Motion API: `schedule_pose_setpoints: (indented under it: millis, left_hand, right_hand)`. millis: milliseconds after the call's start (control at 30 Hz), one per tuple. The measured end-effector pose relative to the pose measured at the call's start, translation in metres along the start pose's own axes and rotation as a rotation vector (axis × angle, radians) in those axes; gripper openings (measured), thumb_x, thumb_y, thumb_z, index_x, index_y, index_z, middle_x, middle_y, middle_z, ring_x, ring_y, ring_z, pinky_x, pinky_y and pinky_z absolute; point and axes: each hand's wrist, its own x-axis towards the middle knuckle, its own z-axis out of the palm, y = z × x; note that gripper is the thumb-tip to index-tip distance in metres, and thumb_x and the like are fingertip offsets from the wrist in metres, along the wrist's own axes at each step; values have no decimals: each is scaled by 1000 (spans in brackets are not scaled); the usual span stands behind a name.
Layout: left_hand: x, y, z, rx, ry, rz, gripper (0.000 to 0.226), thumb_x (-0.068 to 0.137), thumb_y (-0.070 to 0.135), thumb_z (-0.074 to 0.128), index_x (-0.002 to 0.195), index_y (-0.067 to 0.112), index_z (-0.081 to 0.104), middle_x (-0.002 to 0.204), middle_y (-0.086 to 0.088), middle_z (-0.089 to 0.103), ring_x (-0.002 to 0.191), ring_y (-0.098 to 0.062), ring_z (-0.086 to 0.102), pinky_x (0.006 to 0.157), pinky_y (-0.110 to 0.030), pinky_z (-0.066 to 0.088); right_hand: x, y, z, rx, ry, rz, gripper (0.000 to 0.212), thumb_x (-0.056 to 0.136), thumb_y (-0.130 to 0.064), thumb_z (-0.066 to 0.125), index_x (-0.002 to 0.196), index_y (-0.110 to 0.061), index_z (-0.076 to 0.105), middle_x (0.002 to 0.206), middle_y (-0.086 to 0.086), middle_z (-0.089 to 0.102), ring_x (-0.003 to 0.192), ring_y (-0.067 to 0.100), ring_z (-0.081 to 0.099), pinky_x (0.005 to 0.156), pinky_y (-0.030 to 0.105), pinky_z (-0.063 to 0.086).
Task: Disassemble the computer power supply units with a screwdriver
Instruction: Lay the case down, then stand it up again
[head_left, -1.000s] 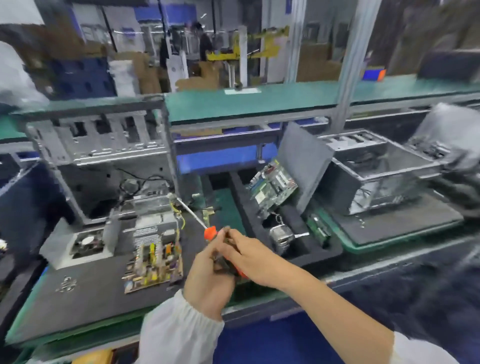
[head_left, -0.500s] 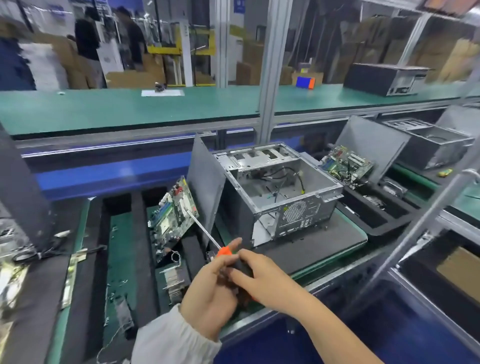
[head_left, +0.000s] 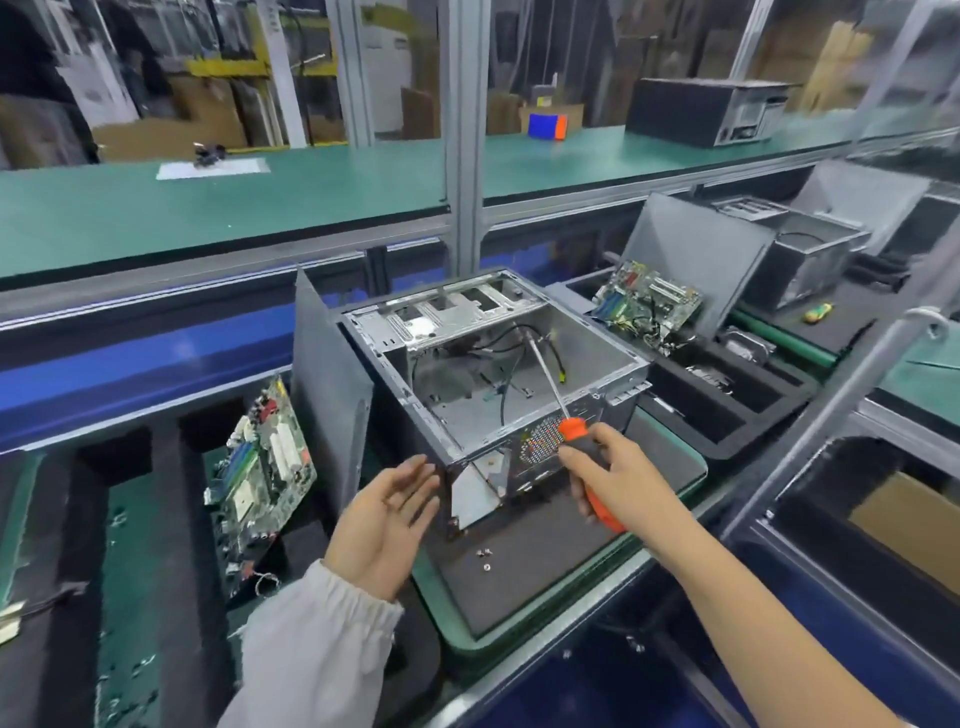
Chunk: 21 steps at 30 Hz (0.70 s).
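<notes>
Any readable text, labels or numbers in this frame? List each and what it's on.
None can be read.
Circuit board on the left: markings too small and blurred.
Circuit board on the right: the same.
White sheet on the far green bench: no print legible.
Open computer case: no label visible.

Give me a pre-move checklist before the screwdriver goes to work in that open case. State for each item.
1. Screwdriver gripped: ok. The right hand is wrapped round the orange and black handle.
2. Left hand free to steady the case: ok. It is open, palm up, beside the front left corner of the computer case, not touching it.
3. Case open for access: ok. The side facing up is off and the loose cables inside show.
4. Shaft aimed into the case: ok. Tip on a screw: cannot tell.
5. Power supply unit in the case: cannot tell; none is plainly visible.
6. Loose screws on the dark mat: not ok, uncontained in front of the case.
</notes>
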Motion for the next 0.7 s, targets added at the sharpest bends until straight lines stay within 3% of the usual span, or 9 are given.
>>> schedule_pose_setpoints:
  millis: [133, 300, 433, 500, 600, 700]
  left_hand:
    - [19, -8, 7, 106, 40, 142, 18, 96, 5, 49, 103, 5, 65, 92, -7, 69, 91, -19, 65, 80, -29, 50]
    - [46, -24, 16, 377, 279, 385, 18, 95, 7, 56, 110, 11, 66, 113, 0, 63, 109, -12, 55, 99, -32, 40]
    - [79, -22, 29, 548, 362, 392, 20, 96, 16, 56, 111, 5, 64, 109, -5, 64, 109, -20, 55, 95, -31, 43]
    - [99, -11, 37, 656, 411, 376, 34, 96, 21, 57, 122, -1, 58, 117, -11, 62, 112, -26, 56, 100, -38, 44]
    - [123, 9, 51, 786, 489, 358, 27, 95, 19, 59, 113, -1, 54, 105, -16, 58, 92, -27, 56, 81, -37, 44]
    - [139, 26, 63, 882, 557, 353, 19, 94, 12, 54, 107, 0, 47, 92, -13, 50, 84, -26, 50, 74, -38, 41]
  right_hand:
    - [40, 23, -31, -65, 17, -5, 12, 90, -20, 64, 85, -13, 55, 51, 4, 56, 42, 18, 50, 44, 27, 41]
    - [105, 39, -75, -76, 28, 21, 11, 94, -11, 56, 86, -9, 50, 57, 8, 56, 42, 18, 52, 44, 29, 45]
    - [164, 37, -117, -338, 52, -67, 9, 92, -13, 56, 88, -5, 52, 61, 9, 62, 51, 21, 57, 65, 32, 51]
    - [192, 30, -130, -452, 64, -125, 14, 89, -15, 59, 78, -8, 52, 64, 11, 61, 57, 22, 57, 61, 27, 45]
    - [236, 20, -138, -594, 31, -191, 26, 88, -18, 63, 66, -12, 50, 73, 14, 57, 75, 29, 53, 62, 32, 28]
    - [278, 18, -132, -730, -35, -184, 23, 89, -20, 60, 82, 0, 66, 80, 21, 62, 85, 38, 59, 74, 37, 41]
